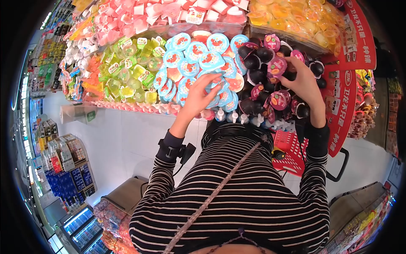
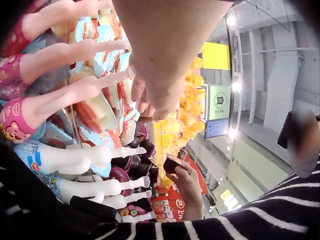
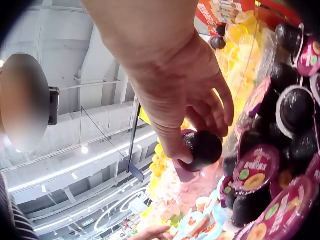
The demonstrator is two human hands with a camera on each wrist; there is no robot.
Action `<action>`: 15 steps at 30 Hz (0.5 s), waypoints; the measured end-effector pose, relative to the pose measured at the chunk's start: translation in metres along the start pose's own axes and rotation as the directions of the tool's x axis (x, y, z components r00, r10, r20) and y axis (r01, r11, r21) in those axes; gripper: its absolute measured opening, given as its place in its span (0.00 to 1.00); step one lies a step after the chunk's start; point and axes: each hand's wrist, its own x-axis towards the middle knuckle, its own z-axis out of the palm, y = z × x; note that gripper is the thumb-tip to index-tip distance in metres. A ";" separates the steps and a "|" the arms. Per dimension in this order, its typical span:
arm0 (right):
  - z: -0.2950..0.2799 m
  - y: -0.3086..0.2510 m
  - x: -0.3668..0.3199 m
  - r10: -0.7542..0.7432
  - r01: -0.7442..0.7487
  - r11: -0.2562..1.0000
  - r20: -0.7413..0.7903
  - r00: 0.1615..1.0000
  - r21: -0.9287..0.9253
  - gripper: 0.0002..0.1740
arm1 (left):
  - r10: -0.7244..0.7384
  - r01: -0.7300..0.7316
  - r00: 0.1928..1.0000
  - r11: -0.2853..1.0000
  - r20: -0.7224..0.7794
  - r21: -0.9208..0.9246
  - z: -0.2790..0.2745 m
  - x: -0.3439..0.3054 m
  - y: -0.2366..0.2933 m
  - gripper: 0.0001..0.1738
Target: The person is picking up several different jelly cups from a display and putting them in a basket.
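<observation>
My right hand (image 1: 305, 82) pinches a jelly cup (image 1: 277, 67) with a purple lid, above the pile of purple-lidded dark jelly cups (image 1: 279, 100). In the right wrist view, the dark round bottom (image 3: 204, 150) of that cup shows between thumb and fingers. Over the blue-lidded jelly cups (image 1: 195, 51) is my left hand (image 1: 198, 95), its fingers loosely bent and no cup visible in them. The left wrist view shows this left hand (image 2: 159, 95) close over the blue lids, its palm side partly hidden.
Green jelly cups (image 1: 129, 70) lie left of the blue ones, pink cups (image 1: 169, 12) and yellow cups (image 1: 296, 17) behind clear dividers. White-necked pouches (image 2: 95, 187) line the front edge. Red signs (image 1: 343, 106) stand at right; a red basket (image 1: 289, 148) is below.
</observation>
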 end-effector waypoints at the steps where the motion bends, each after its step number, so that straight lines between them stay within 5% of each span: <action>1: -0.007 0.003 -0.005 0.023 -0.022 0.999 0.022 0.999 -0.045 0.28 | 0.000 0.000 1.000 1.000 -0.001 -0.002 0.001 0.000 0.000 0.20; 15: -0.022 0.024 -0.039 0.189 -0.151 0.950 0.120 0.975 -0.272 0.28 | 0.005 -0.005 1.000 1.000 -0.011 -0.022 0.002 -0.001 -0.002 0.19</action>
